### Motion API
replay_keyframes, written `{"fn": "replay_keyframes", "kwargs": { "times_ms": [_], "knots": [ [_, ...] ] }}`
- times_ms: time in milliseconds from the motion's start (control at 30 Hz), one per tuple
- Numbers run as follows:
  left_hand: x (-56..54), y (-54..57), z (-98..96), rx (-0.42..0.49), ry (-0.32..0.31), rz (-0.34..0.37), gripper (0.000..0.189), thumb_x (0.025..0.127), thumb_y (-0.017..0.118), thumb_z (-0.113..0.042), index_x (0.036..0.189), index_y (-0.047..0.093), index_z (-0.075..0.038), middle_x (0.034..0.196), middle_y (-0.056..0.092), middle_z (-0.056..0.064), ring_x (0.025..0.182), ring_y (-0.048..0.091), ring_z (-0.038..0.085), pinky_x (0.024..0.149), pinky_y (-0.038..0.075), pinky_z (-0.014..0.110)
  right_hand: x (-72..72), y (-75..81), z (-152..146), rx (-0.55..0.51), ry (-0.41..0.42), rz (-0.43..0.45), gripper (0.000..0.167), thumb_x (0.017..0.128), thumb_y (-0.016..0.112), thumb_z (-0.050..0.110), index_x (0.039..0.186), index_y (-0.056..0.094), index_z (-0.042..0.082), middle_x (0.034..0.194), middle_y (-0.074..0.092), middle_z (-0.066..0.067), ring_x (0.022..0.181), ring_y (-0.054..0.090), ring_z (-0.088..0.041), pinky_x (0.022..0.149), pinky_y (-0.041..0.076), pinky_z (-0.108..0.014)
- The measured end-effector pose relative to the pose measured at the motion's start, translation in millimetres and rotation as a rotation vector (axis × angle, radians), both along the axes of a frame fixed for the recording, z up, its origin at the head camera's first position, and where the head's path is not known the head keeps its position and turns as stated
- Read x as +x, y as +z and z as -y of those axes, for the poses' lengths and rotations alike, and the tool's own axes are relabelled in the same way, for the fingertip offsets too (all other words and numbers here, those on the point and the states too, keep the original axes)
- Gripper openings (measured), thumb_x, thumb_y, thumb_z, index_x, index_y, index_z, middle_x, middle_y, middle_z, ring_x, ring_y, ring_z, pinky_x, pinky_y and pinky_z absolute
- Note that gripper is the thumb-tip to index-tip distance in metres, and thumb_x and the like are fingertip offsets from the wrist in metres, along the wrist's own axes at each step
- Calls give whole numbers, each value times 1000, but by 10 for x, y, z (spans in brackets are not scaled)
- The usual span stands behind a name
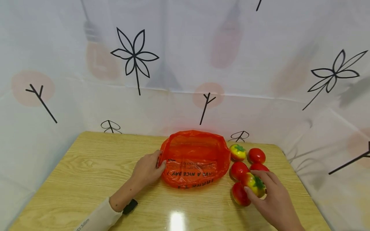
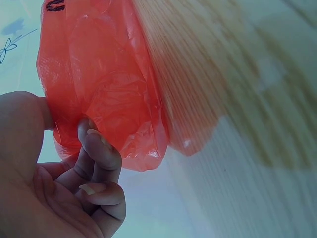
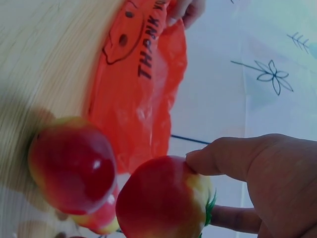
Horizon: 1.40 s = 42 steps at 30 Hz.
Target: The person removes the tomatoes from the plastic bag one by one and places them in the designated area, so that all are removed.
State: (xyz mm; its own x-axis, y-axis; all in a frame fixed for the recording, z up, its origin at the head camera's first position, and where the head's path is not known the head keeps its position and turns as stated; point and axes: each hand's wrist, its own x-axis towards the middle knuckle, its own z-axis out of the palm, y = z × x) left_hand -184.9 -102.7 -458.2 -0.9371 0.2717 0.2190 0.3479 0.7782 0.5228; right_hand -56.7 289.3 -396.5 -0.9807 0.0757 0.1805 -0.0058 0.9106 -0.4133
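Observation:
A translucent red plastic bag (image 1: 190, 150) with black print stands on the table, its mouth spread wide. At the bag's left edge, my left hand (image 1: 148, 168) pinches the rim between thumb and fingers. My right hand (image 1: 273, 199) grips a red-and-yellow tomato (image 1: 254, 185) with a green leafy top, thumb on one side and fingers on the other. In the right wrist view this tomato (image 3: 161, 198) hangs in front of another tomato (image 3: 72, 166). Several more tomatoes lie right of the bag, among them one with its green top up (image 1: 238, 152).
The wooden table (image 1: 95, 166) reaches back to a white cloth (image 1: 173, 64) printed with flowers and twigs. A black wrist strap piece (image 1: 130, 207) shows under my left sleeve (image 1: 101, 216). One red tomato (image 1: 257, 156) sits farthest right at the back.

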Motion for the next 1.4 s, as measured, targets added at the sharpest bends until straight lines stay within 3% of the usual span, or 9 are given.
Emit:
{"fn": "replay_keyframes", "kwargs": {
  "times_ms": [167, 300, 600, 867, 1400],
  "knots": [
    [-4, -4, -1, -3, 1, -1, 31, 98, 69, -25, 121, 67, -4, 70, 56, -5, 57, 49, 12, 52, 43, 29, 24, 5, -77, 22, -16, 0, 62, 84, 90, 28, 136, 63, 9, 128, 59, -19, 104, 60, -35, 76, 60, -46],
    [-2, -1, 0, -2, 1, -1, 31, 98, 70, -25, 121, 67, -4, 70, 56, -5, 57, 48, 11, 51, 43, 29, 28, -5, -136, 29, -37, -6, 62, 84, 90, 26, 135, 63, 6, 127, 58, -24, 106, 60, -40, 84, 60, -60],
    [-4, 1, 0, -1, -8, -2, 29, 98, 70, -25, 119, 67, -4, 67, 54, -6, 54, 47, 11, 49, 42, 28, -9, -20, -258, 62, -83, 21, 61, 83, 90, 27, 130, 63, -1, 127, 56, -32, 106, 59, -48, 88, 55, -69],
    [-12, -11, -4, 1, -11, 2, 31, 99, 70, -25, 121, 67, -4, 70, 56, -6, 56, 49, 11, 50, 44, 27, -55, -82, -384, 72, -49, 5, 57, 80, 92, 25, 121, 64, -2, 116, 60, -32, 94, 63, -42, 81, 56, -65],
    [3, -2, 4, 7, -25, -19, 32, 99, 69, -23, 123, 67, -2, 69, 57, -5, 55, 48, 10, 50, 43, 27, -170, -176, -522, 66, -55, 218, 57, 80, 90, 30, 119, 63, -1, 114, 59, -29, 90, 60, -35, 77, 56, -54]
  ]
}}
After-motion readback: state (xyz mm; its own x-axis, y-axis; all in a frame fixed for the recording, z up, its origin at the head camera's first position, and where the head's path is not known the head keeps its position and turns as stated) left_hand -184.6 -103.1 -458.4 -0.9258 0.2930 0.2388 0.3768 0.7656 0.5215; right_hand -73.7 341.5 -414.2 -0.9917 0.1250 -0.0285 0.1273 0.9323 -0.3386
